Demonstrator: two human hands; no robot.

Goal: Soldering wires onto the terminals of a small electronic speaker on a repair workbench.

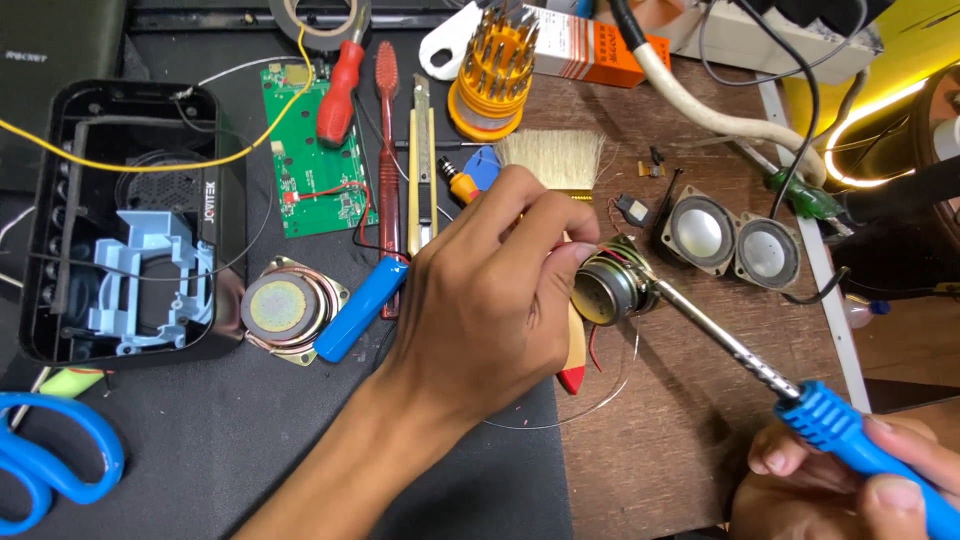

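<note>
Two hands at work near the middle of the bench. Left hand (pixel 490 300) pinches a small round speaker (pixel 607 290) by its edge, fingers curled tight around it, holding it on its side just above the wooden table (pixel 680 440). Right hand (pixel 850 480), near right corner, grips the blue handle of a soldering iron (pixel 740 355) — the metal tip touches the speaker's back, by the red wires.

Left side: open black speaker case (pixel 130 220) on a dark mat (pixel 250 440), a loose speaker (pixel 285 308) and blue battery (pixel 360 308) just beside it. Green circuit board (pixel 315 160) farther back. Two more speakers (pixel 730 240) sit far right — blue scissors (pixel 50 460) near left.
</note>
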